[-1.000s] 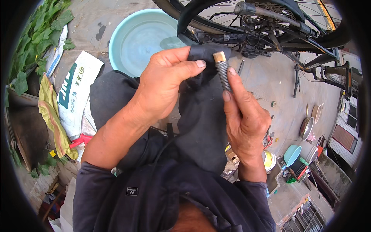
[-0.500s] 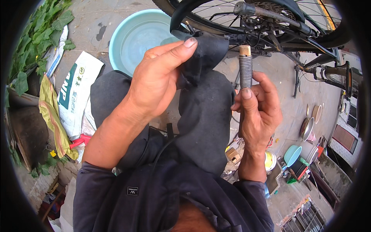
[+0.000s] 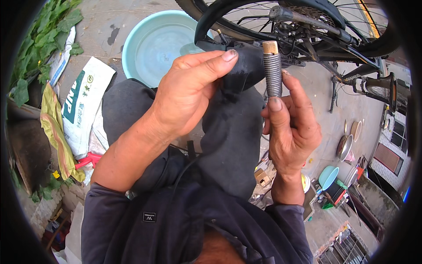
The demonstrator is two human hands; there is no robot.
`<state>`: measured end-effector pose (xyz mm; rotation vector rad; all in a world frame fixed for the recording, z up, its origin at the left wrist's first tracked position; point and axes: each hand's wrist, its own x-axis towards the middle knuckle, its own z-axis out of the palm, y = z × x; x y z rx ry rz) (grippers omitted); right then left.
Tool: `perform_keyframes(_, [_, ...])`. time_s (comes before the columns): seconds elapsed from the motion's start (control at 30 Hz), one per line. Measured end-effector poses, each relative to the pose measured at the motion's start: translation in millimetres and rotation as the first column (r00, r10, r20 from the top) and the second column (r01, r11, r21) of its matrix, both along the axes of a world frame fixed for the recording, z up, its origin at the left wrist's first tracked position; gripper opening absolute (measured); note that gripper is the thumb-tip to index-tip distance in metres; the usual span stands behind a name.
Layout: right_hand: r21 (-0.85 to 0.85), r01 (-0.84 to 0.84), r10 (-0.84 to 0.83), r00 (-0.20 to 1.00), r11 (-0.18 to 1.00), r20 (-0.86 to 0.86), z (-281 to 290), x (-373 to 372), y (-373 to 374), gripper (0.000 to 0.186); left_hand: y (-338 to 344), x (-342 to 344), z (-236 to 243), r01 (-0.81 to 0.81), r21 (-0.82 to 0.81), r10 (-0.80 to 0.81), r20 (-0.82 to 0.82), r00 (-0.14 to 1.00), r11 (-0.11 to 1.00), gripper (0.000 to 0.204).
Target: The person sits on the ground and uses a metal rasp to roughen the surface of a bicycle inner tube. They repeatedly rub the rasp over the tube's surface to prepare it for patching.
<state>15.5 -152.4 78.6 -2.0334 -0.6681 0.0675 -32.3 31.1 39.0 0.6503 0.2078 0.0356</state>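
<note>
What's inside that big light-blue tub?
Inside the tub is what looks like clear water. The left hand and black rubber tube cover part of its right side, so anything behind them can't be seen.

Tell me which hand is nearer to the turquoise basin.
Left. In the view, the left hand overlaps the turquoise basin at its lower right; the right hand is farther off, lower and to the right.

A ridged rod [image 3: 273,75] shows a dull metallic sheen below its matt tan tip [image 3: 270,47], beside a smooth black rubber strip [image 3: 246,66]. Dark cloth trousers [image 3: 233,145] look matt, a pale-blue basin [image 3: 130,50] smooth plastic, a white sack [image 3: 93,83] creased plastic, the paving [image 3: 102,20] finely ribbed.
</note>
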Motion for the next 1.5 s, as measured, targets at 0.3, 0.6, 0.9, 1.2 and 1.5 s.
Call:
perform_keyframes(0.3, [-0.268,-0.061,0.137,0.951,0.962,0.276,7,-2,11,0.040,-2,-1,-1,-0.014,0.070,0.015,-0.015,1.000,0.997,0.030])
perform_keyframes(0.6, [-0.154,-0.024,0.056,0.976,0.988,0.211,10,-5,16,0.042,-7,0,-3,-0.027,-0.034,0.027,-0.001,1.000,0.999,0.030])
perform_keyframes(0.9, [-0.153,0.003,0.019,0.989,0.988,0.147,12,-5,5,0.040,-8,1,-5,-0.012,-0.061,0.011,-0.016,1.000,0.998,0.030])
perform_keyframes(1.2, [-0.191,0.010,0.011,0.994,0.982,0.109,6,-9,-18,0.042,-4,0,-5,0.001,-0.095,-0.002,-0.008,1.000,0.995,0.029])
perform_keyframes(1.5, [0.011,0.183,-0.176,0.960,0.983,-0.217,7,1,-12,0.045,-9,-2,9,0.090,0.119,-0.078,-0.100,0.992,0.989,0.029])
